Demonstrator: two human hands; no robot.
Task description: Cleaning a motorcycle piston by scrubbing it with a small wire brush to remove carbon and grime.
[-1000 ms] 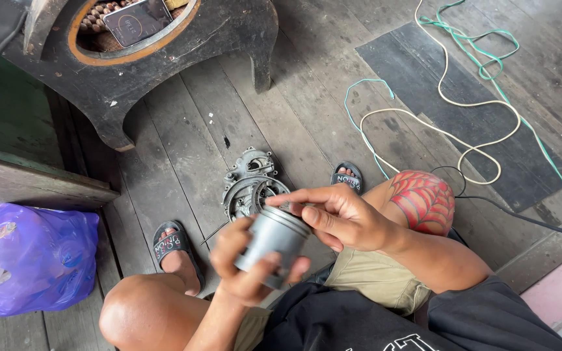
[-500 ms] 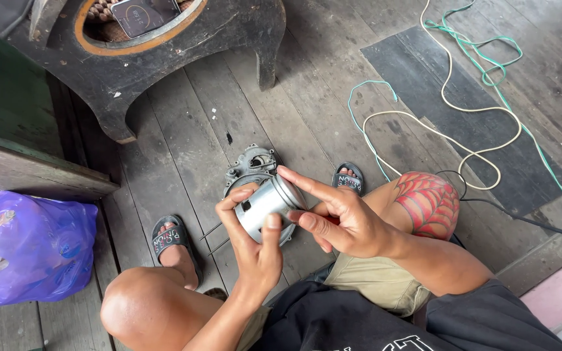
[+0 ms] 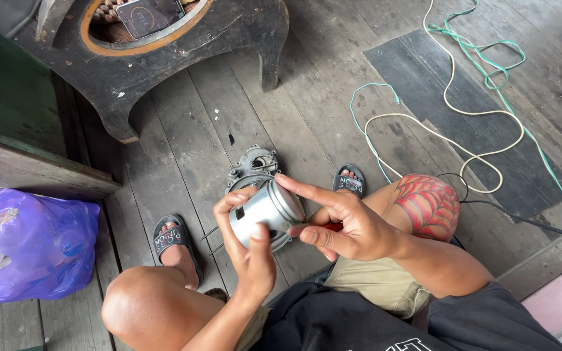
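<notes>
While seated low over a plank floor, a person holds one metal part up between the knees.

Left hand: the left hand (image 3: 250,250) wraps the metal cylinder (image 3: 265,212) from below, thumb on its near end and fingers curled over the far side, so the part is cradled and steady in the air.

Right hand: the right hand (image 3: 346,224) comes in from the side, forefinger stretched along the cylinder's rim and thumb near its end, as if steadying or feeling the edge; a red object shows under the palm, too hidden to identify.

Cylinder: silvery, short and hollow-looking, with a small dark opening in its wall; it lies tilted, raised above the floor and just in front of the casing.

Arm pose: both forearms bend inward from the lap and meet over the gap between the knees.

Casing: a grey engine casing (image 3: 253,166) lies flat on the wooden floor (image 3: 183,130), just beyond the hands, between two sandalled feet.

Left side: a purple plastic bag (image 3: 30,244) sits beside a green wooden edge.

Farther off: a white cord (image 3: 450,97) and a green cord (image 3: 489,49) loop across a dark mat (image 3: 489,130); a dark carved wooden stand (image 3: 183,45) stands at the top.
</notes>
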